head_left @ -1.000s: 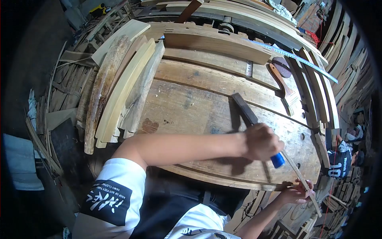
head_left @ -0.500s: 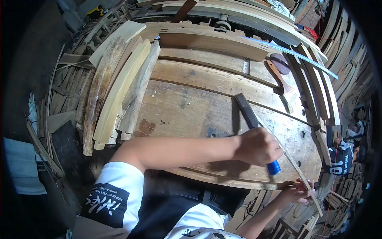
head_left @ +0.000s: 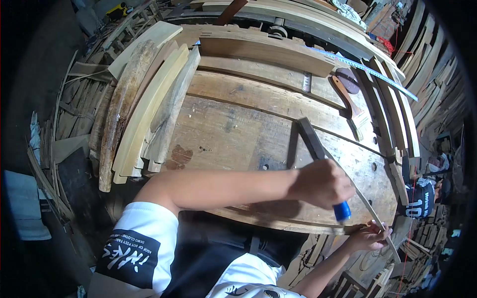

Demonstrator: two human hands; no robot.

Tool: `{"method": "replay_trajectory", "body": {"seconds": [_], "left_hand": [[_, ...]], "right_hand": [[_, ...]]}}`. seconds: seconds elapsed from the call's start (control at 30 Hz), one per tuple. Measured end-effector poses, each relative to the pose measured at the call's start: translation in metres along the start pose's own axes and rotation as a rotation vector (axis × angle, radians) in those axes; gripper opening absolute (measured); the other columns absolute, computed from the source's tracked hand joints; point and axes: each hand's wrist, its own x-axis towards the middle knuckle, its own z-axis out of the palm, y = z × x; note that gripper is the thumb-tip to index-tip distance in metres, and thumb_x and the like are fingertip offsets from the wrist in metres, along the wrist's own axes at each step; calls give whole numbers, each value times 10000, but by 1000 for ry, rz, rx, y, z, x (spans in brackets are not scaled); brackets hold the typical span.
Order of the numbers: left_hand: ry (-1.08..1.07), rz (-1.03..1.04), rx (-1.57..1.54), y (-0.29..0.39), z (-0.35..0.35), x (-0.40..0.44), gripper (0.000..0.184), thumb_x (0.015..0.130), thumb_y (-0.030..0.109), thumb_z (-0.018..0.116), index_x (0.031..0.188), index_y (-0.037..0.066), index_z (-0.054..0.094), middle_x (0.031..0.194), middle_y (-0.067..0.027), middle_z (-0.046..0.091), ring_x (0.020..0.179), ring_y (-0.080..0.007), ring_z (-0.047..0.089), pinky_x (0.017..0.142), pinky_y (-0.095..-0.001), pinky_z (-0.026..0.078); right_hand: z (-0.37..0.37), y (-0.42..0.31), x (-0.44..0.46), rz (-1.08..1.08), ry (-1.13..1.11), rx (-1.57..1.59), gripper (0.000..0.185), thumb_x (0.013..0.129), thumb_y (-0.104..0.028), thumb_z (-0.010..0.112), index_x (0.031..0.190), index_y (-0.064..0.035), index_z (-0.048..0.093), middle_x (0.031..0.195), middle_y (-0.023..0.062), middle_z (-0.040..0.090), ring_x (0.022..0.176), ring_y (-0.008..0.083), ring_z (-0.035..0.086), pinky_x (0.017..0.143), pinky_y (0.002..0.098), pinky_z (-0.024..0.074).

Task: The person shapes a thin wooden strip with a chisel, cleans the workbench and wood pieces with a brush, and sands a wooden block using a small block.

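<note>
The left hand (head_left: 325, 184) is closed in a fist around the blue-handled tool (head_left: 342, 211). Its blue end projects below the fist, and its dark, flat bar extends from the other side, over the surface (head_left: 223, 124). The right hand (head_left: 370, 236) is partly closed, with fingers and thumb pinching the thin strip (head_left: 365, 201) near its lower end, just off the near right edge of the surface. The strip lies diagonally: its upper part passes beside the bar and the left fist, and its lower tip projects past the right hand. Contact between strip and bar cannot be determined.

The brush (head_left: 345, 94) lies toward the far right of the surface, bristles toward the near side. The dark purple disc (head_left: 347, 82) is just beside its handle. The thick board (head_left: 266, 54) stands on edge along the far side. The measuring tape (head_left: 380, 76) extends from behind that board toward the right, across the long pieces (head_left: 392, 107).

At the left side, the pale boards (head_left: 146, 121) lie side by side next to the rough-edged slab (head_left: 119, 119). Beyond the right side, a person in a dark shirt (head_left: 421, 199) marked "10" is visible.
</note>
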Motion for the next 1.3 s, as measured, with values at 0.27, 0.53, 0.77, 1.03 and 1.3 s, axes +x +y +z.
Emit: {"method": "replay_trajectory", "body": {"seconds": [0.27, 0.53, 0.77, 1.03, 1.3], "left_hand": [[67, 12, 11, 5, 0, 3, 226, 720, 186, 671, 628, 96, 485, 540, -23, 487, 488, -191, 590, 449, -333, 476], [100, -39, 42, 7, 9, 2, 176, 713, 181, 695, 661, 86, 555, 565, -58, 579, 508, -222, 636, 476, -352, 533], [87, 20, 19, 5, 6, 0, 203, 724, 165, 671, 628, 95, 507, 555, -25, 508, 495, -190, 599, 453, -337, 502], [9, 50, 36, 10, 7, -5, 204, 698, 171, 672, 624, 94, 498, 555, -38, 539, 496, -199, 615, 460, -343, 512], [-14, 63, 72, 16, 13, -6, 190, 700, 174, 659, 615, 103, 505, 551, -26, 547, 498, -189, 622, 457, -335, 515]], "right_hand": [[-12, 14, 6, 8, 28, 110, 280, 976, -231, 662, 1090, -9, 536, 891, 97, 634, 600, 150, 575, 538, 246, 465], [-15, 19, 7, -45, 38, 48, 287, 964, -248, 690, 1086, -24, 560, 935, 102, 633, 618, 139, 584, 522, 238, 452], [-12, 16, 8, -27, 9, 95, 247, 962, -242, 692, 999, -42, 551, 822, 53, 629, 581, 108, 562, 504, 235, 446], [-27, 32, 18, 73, 38, 166, 256, 935, -259, 708, 1007, -31, 616, 732, 23, 592, 591, 99, 549, 513, 225, 441], [-26, 30, 19, 111, 95, 91, 194, 928, -220, 709, 946, -39, 642, 783, 35, 609, 599, 101, 537, 541, 223, 432]]}}
